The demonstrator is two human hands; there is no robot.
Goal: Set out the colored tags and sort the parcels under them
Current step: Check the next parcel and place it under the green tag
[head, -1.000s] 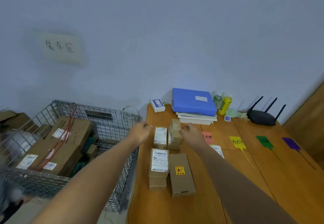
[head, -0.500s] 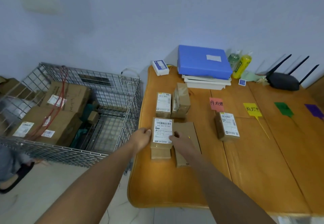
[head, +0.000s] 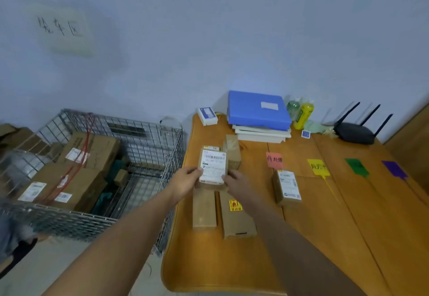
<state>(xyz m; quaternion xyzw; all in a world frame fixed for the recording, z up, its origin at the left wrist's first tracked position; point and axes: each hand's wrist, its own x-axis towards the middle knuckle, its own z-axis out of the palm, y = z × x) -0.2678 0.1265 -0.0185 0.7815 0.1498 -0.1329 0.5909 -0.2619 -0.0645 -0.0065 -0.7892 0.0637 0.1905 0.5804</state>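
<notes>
Lifted since last frame: small brown white-labelled cardboard parcel (head: 212,168) — left hand (head: 186,179) and right hand (head: 236,183) pinch its lower edges above the wooden desk (head: 232,268), label upward, probably to read it before sorting.

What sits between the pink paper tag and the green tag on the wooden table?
The yellow paper tag, in the same row; the labelled brown parcel lies nearer, under the pink tag. Head view.
</notes>
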